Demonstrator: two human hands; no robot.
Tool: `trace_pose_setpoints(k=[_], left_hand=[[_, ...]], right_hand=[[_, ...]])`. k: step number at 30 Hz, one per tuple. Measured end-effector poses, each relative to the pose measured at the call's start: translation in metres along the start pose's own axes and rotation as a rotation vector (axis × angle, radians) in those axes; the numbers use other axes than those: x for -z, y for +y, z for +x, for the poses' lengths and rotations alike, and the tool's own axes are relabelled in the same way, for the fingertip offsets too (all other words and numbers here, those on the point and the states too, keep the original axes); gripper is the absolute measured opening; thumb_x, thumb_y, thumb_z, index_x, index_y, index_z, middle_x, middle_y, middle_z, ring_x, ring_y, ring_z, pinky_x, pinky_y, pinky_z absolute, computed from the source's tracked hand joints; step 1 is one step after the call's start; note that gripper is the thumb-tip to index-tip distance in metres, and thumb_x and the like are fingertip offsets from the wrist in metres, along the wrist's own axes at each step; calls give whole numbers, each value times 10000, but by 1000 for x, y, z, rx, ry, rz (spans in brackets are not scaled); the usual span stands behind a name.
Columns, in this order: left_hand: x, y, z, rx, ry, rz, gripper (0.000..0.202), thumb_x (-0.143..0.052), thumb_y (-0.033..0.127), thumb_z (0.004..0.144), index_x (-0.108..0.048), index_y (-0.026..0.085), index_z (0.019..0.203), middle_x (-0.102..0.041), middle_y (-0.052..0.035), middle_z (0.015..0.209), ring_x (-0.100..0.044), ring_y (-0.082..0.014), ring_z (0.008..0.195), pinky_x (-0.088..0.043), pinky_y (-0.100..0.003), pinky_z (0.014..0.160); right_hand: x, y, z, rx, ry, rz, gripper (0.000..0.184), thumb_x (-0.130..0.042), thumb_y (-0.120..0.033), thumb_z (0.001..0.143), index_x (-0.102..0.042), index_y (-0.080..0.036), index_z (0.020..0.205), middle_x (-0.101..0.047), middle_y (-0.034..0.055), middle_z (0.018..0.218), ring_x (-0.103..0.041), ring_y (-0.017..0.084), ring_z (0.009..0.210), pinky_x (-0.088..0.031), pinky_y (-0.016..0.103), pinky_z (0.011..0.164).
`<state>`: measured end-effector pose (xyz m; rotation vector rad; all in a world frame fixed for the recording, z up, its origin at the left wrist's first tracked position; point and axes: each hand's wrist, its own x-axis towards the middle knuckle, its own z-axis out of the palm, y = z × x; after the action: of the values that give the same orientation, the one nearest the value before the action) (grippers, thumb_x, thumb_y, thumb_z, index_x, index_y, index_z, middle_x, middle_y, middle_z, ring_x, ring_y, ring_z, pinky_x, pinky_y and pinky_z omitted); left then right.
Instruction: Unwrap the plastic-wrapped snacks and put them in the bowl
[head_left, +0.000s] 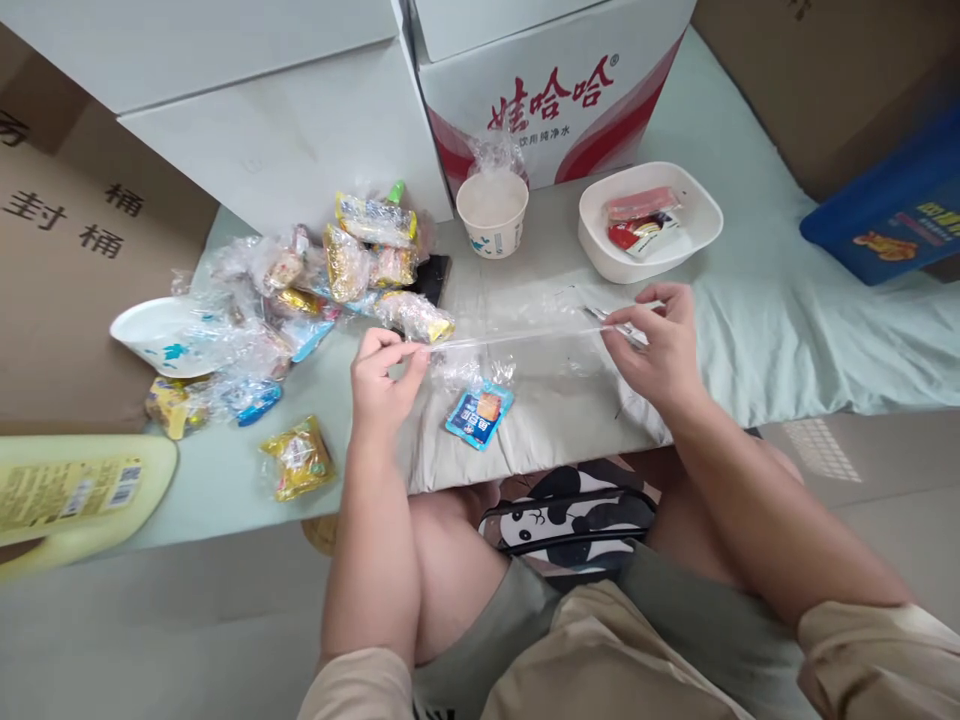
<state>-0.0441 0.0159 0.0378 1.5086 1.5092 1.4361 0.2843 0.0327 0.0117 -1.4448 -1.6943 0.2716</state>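
Note:
A sheet of clear plastic film (517, 337) is stretched between my two hands above the cloth-covered table (555, 440). My left hand (386, 385) pinches one end between thumb and forefinger. The opposite end is pinched by my right hand (656, 340), its other fingers curled. Just below the film lies a small blue snack packet (480, 415), nearer my left hand. A thin, shiny item (622, 328) lies partly hidden behind my right fingers; I cannot make out its kind. Left of my left hand is a yellow wrapped snack (298, 458).
A pile of wrapped snacks (373, 250) covers the back left, with a tipped paper bowl (169, 337) beside it. Farther back stand a paper cup (491, 225) holding plastic film and a white tub (651, 255) with packets. White cartons (277, 150) rise behind; a blue container (892, 200) is at right.

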Motion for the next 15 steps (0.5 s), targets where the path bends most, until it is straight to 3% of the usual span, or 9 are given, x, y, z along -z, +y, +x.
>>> trace_pose_setpoints(k=[1,3,5,7,9,12,13,15], left_hand=[[1,3,-1,-14,-2,-92,100,-823,279,670,-753,219,634,-608,-49,884,-600,-171,893,-535,-258,789],[2,10,-2,42,-46,-326,266,-826,357,657,-666,198,517,-637,-60,922,-639,-193,940,-563,-278,795],[-1,14,-2,228,-102,-486,364,-802,408,678,-589,181,489,-651,-54,805,-666,-177,765,-567,-274,639],[-8,15,-1,450,-128,-496,351,-759,403,735,-570,182,539,-615,-26,641,-598,-138,529,-477,-238,444],[-16,13,2,603,-147,-440,291,-725,368,782,-583,187,604,-574,1,550,-527,-118,411,-385,-212,349],[-25,10,6,680,-236,-412,289,-745,379,783,-596,187,626,-518,25,479,-470,-104,342,-314,-199,294],[-28,10,7,685,-276,-421,307,-766,394,769,-596,185,620,-501,30,463,-450,-96,327,-290,-194,283],[-31,11,8,682,-343,-451,341,-806,414,735,-593,181,606,-468,42,438,-412,-78,307,-254,-185,271]], right_hand=[[4,-2,0,-2,-41,81,166,-652,-395,840,-664,-255,752,-623,103,975,-631,301,1015,-527,513,888],[13,-4,0,-88,-243,365,257,-614,-492,869,-616,-259,762,-648,65,816,-669,258,804,-561,473,755],[19,-5,0,-240,-545,672,363,-539,-622,886,-610,-269,849,-608,5,611,-607,212,534,-541,410,564],[21,-2,3,-341,-731,785,468,-516,-703,868,-646,-263,957,-659,14,629,-623,219,517,-542,403,532],[20,4,8,-346,-643,711,486,-556,-698,851,-682,-246,973,-748,77,860,-719,259,763,-591,442,690],[16,16,18,-372,-366,699,467,-475,-676,897,-673,-253,903,-743,97,1046,-703,276,1049,-568,485,921],[15,19,20,-399,-346,760,473,-441,-680,904,-662,-261,907,-742,91,1032,-704,270,1043,-563,494,938],[13,21,22,-422,-432,861,442,-486,-670,884,-653,-268,964,-741,76,1008,-716,255,980,-573,493,918]])
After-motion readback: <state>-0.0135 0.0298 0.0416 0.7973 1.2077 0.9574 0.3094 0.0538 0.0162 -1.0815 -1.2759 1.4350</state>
